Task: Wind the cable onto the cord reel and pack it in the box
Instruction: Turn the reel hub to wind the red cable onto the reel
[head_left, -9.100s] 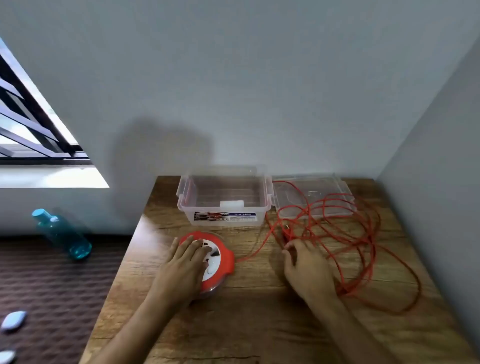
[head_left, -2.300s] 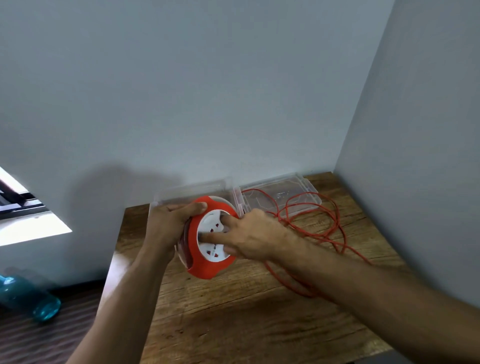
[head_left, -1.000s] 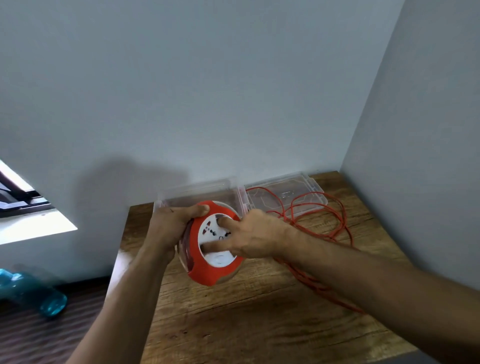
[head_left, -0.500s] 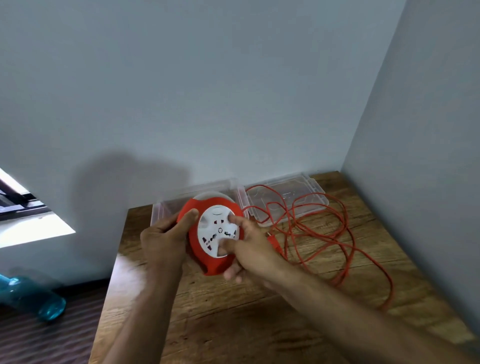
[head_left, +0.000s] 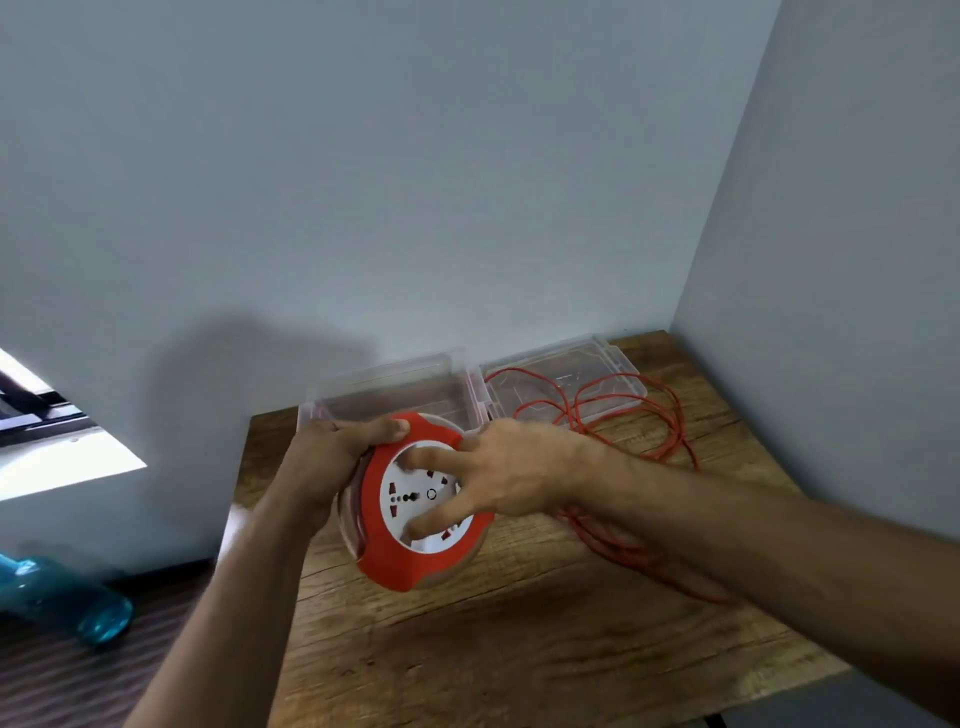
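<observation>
A round red cord reel with a white socket face is held tilted above the wooden table. My left hand grips its upper left rim. My right hand lies across the white face with fingers spread on it. The loose orange cable lies in loops on the table to the right, partly hidden under my right forearm. The clear plastic box stands open behind the reel against the wall.
The box's clear lid lies flat to the right of the box, with cable loops over it. Walls close in the table at the back and right. A blue bottle lies on the floor at the left.
My right hand has swung from the reel's lower right edge up across the white face. The reel has dropped a little lower and tilted. More cable has been drawn toward the reel.
</observation>
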